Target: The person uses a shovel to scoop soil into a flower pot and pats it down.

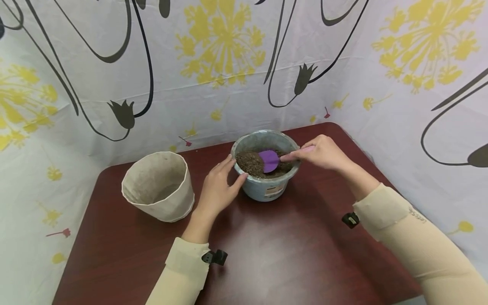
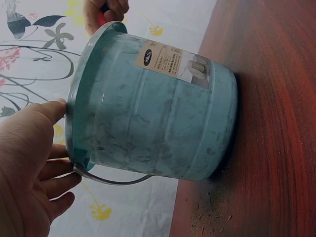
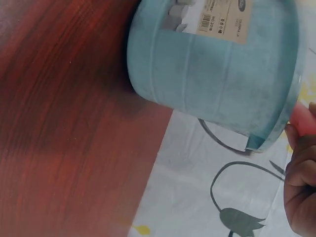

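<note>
A blue-green bucket [image 1: 263, 188] stands on the table with dark, crumbly soil [image 1: 249, 163] inside. My right hand [image 1: 323, 152] grips the pinkish handle [image 3: 302, 118] of a small trowel above the bucket's right rim. Its purple blade [image 1: 270, 161] rests in the soil, the lower edge partly sunk. At the left side of the rim, my left hand [image 1: 217, 186] touches the bucket with thumb and fingers spread and fairly straight. The left wrist view shows the thumb [image 2: 57, 109] against the rim and the other fingers beside the wire handle [image 2: 118, 181]. Soil inside is hidden in both wrist views.
A pale, wide-mouthed pot [image 1: 179, 199] stands left of my left hand. Scattered soil crumbs [image 2: 210, 215] lie on the dark red table [image 1: 267, 254] near the bucket's base. Patterned cloth [image 1: 228, 101] hangs close behind the table and along both sides.
</note>
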The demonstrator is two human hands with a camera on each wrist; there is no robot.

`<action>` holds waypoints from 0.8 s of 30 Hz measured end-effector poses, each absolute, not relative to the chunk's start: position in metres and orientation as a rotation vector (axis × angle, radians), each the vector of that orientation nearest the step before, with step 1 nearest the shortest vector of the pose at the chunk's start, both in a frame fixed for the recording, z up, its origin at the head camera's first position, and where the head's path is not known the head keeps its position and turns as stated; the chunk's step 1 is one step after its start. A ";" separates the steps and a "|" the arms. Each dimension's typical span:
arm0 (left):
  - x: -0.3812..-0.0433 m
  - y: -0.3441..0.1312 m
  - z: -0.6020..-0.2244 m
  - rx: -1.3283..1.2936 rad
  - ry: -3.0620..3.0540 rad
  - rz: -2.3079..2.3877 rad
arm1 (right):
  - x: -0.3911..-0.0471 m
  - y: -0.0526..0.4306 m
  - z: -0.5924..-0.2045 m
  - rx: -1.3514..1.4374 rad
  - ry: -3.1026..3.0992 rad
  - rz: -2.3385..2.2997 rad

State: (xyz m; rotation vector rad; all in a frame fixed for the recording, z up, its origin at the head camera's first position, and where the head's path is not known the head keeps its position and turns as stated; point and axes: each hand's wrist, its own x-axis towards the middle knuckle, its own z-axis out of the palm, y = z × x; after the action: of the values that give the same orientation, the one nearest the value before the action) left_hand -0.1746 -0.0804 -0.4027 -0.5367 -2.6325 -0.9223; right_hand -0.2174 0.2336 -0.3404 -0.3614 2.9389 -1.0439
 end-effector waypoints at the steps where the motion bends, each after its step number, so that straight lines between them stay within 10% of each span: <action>1: -0.175 -0.080 -0.402 -0.539 -2.634 -0.921 | -0.217 0.233 -0.340 -0.375 2.944 -1.034; 24: -0.171 -0.078 -0.398 -0.521 -2.650 -0.944 | -0.211 0.232 -0.333 -0.320 2.745 -1.264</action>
State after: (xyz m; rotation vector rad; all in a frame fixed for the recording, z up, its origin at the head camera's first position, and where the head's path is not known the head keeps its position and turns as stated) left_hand -0.1713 -0.0782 -0.3977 -0.5215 -2.6496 -0.9437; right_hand -0.2110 0.2321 -0.3328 -0.3197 2.7451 -1.2640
